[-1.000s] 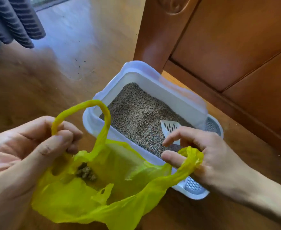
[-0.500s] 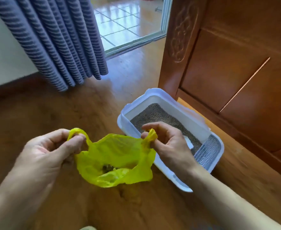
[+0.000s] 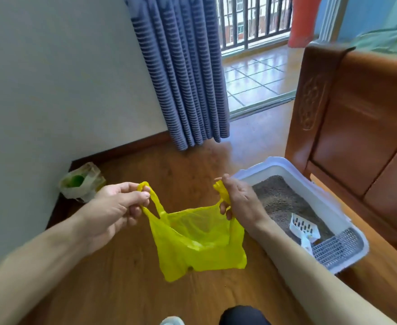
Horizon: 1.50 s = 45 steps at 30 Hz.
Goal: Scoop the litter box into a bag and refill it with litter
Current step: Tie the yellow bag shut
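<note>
A yellow plastic bag [image 3: 200, 245] hangs above the wooden floor between my hands. My left hand [image 3: 117, 207] pinches its left handle loop. My right hand [image 3: 239, 200] grips the right handle. The bag's mouth is spread open and a small dark lump shows through near its bottom. To the right on the floor stands the white litter box [image 3: 329, 202], filled with grey-brown litter. A white slotted scoop [image 3: 304, 228] lies in the litter near the box's grated front end.
A wooden bed frame [image 3: 357, 127] stands right behind the litter box. A crumpled plastic bag with something green inside [image 3: 80, 181] sits in the corner by the wall. A blue striped curtain [image 3: 183, 73] hangs beside the open balcony door.
The bag has been lifted off the floor and now hangs free, stretched between both handles. My view has risen and pulled back from the litter box.
</note>
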Each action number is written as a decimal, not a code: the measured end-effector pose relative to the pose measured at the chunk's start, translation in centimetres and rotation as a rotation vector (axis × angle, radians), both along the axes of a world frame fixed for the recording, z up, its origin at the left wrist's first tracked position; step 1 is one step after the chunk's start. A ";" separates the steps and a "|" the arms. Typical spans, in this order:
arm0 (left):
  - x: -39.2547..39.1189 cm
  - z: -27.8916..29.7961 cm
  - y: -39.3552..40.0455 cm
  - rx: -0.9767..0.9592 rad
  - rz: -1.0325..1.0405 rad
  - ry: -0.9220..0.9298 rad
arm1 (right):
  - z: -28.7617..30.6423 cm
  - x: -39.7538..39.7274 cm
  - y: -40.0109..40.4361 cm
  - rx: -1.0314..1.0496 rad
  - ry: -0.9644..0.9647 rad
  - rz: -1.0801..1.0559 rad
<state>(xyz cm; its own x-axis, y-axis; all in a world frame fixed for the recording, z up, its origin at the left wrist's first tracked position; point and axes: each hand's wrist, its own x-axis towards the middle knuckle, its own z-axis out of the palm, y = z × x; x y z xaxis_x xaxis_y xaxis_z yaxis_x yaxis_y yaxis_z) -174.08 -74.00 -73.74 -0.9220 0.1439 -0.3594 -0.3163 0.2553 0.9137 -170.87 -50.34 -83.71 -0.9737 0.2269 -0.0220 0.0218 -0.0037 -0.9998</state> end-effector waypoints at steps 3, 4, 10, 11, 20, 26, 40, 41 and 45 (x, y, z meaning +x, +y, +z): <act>0.1 1.3 -0.3 0.019 0.003 0.024 | 0.6 0.0 0.1 0.005 0.008 0.013; 0.0 1.6 -0.6 0.033 0.012 0.032 | 1.0 0.0 0.1 -0.019 0.030 0.030; 0.5 3.6 -0.7 0.154 0.076 0.103 | 3.2 0.3 0.0 0.020 0.127 0.011; 0.9 3.6 -0.8 0.162 0.091 0.110 | 3.6 0.2 0.2 0.033 0.101 -0.007; 2.4 7.2 -2.9 0.253 0.219 0.151 | 9.3 1.1 0.5 -0.080 0.239 -0.063; 3.6 5.8 -2.5 0.309 0.220 0.308 | 7.7 1.9 0.2 0.066 0.236 -0.091; 2.9 4.9 -1.8 0.318 0.052 0.427 | 5.9 3.4 0.7 0.168 0.149 -0.154; 2.7 4.9 -1.7 0.298 0.059 0.425 | 5.8 3.3 1.0 0.172 0.125 -0.159; 2.3 3.7 -1.0 0.216 0.104 0.337 | 5.8 2.5 1.3 0.113 0.095 -0.194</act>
<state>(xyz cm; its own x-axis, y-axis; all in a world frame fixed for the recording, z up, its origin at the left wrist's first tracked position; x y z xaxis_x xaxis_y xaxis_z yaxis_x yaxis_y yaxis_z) -171.82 -74.96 -70.05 -0.9965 0.0831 -0.0067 -0.0043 0.0291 0.9996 -168.34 -49.00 -77.87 -0.9082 0.4057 0.1032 -0.0622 0.1131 -0.9916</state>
